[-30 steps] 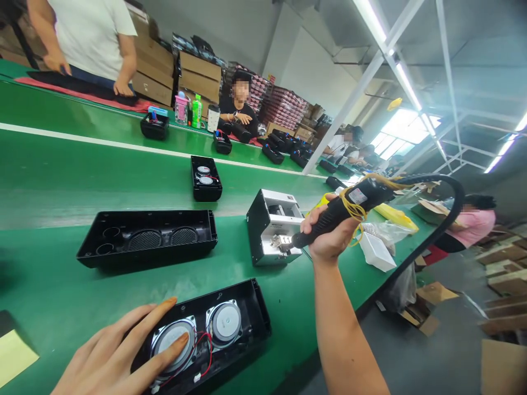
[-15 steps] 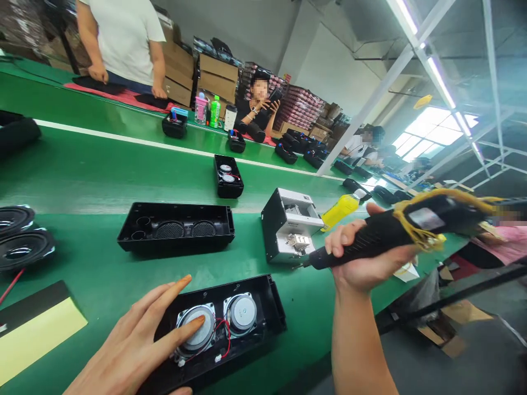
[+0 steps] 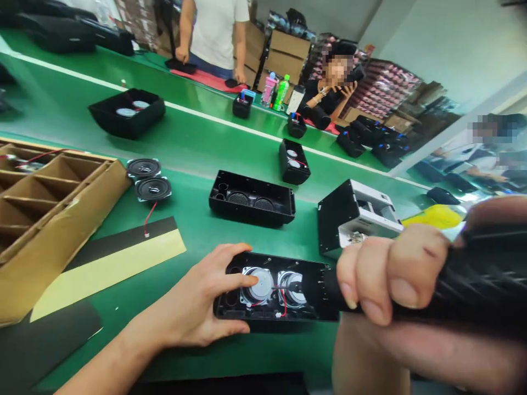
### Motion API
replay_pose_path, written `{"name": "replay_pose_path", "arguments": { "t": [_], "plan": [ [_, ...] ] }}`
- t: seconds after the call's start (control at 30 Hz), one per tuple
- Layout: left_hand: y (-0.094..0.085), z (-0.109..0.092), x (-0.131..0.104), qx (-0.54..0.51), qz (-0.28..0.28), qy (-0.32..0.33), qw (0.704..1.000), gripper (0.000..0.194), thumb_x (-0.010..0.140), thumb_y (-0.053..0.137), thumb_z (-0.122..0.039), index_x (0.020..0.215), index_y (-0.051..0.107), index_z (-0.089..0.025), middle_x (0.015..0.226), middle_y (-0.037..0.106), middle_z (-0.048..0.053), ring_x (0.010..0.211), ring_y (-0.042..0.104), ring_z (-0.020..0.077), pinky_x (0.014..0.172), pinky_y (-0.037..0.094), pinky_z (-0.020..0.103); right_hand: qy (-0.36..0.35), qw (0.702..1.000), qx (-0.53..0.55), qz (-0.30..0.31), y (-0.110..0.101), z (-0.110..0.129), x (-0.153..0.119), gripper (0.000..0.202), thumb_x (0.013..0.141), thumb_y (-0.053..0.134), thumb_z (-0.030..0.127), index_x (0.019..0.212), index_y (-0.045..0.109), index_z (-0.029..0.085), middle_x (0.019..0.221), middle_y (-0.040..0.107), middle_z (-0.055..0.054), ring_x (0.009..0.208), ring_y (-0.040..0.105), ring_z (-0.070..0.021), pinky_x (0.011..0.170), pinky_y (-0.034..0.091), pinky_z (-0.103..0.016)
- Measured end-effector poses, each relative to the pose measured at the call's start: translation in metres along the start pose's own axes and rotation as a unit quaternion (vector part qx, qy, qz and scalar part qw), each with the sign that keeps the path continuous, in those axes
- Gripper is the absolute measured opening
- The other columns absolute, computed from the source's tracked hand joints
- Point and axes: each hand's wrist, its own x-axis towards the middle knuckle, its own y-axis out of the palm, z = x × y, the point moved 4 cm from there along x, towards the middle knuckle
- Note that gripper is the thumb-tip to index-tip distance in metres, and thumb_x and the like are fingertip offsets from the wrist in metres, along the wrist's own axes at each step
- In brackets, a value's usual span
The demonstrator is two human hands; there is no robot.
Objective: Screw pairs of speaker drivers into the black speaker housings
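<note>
A black speaker housing [image 3: 247,318] lies on the green table with two round silver-backed speakers inside, the left one [image 3: 263,285] and the right one [image 3: 293,288], with red wires. My left hand [image 3: 209,296] grips the housing's left end, thumb on the near side and a finger resting on the left speaker. In my right hand [image 3: 391,269] is a black electric screwdriver [image 3: 486,269], its fingers wrapped round the body. The tool's shaft reaches left over the right speaker; its tip is hard to make out.
Behind are an open black housing [image 3: 251,211] and a screw dispenser [image 3: 337,214]. Two loose speakers [image 3: 152,188] lie beside a divided cardboard box [image 3: 82,219] at left. A yellow bottle [image 3: 434,216] is at right. People are across the table.
The view has swung left, showing the cardboard box. The screwdriver in my right hand has come down over the housing. My left hand stays on the housing, its thumb now visible along the near side.
</note>
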Motion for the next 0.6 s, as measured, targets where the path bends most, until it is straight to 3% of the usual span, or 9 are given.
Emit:
{"name": "replay_pose_path", "arguments": {
  "t": [0.1,0.23,0.6],
  "plan": [
    [-0.002,-0.003,0.003,-0.017,-0.010,0.005,1.000,0.056,0.080,0.093,-0.045,0.130,0.075,-0.029,0.160,0.051,0.015,0.144,0.054,0.0360,0.119,0.052,0.059,-0.008,0.997,0.078,-0.004,0.025,-0.022,-0.010,0.037,0.102,0.069,0.063,0.116,0.081,0.031,0.060,0.063,0.004,0.036,0.052,-0.0126,0.036,0.046,-0.029],
    [-0.004,-0.005,0.006,-0.020,-0.006,-0.003,1.000,0.052,0.078,0.092,-0.043,0.126,0.078,-0.029,0.156,0.054,0.013,0.137,0.057,0.0338,0.118,0.052,0.055,-0.001,0.994,0.107,0.019,0.037,-0.050,-0.022,0.058,0.100,0.060,0.077,0.126,0.077,0.028,0.066,0.062,0.003,0.040,0.052,-0.0120,0.037,0.045,-0.027],
    [-0.002,-0.004,0.006,-0.026,-0.020,0.007,0.999,0.049,0.079,0.090,-0.044,0.125,0.079,-0.031,0.152,0.055,0.012,0.132,0.058,0.0336,0.115,0.052,0.054,0.039,0.991,0.127,0.024,0.038,-0.076,-0.026,0.053,0.098,0.068,0.071,0.122,0.079,0.026,0.063,0.065,0.003,0.039,0.053,-0.0130,0.041,0.048,-0.025]
  ]
}}
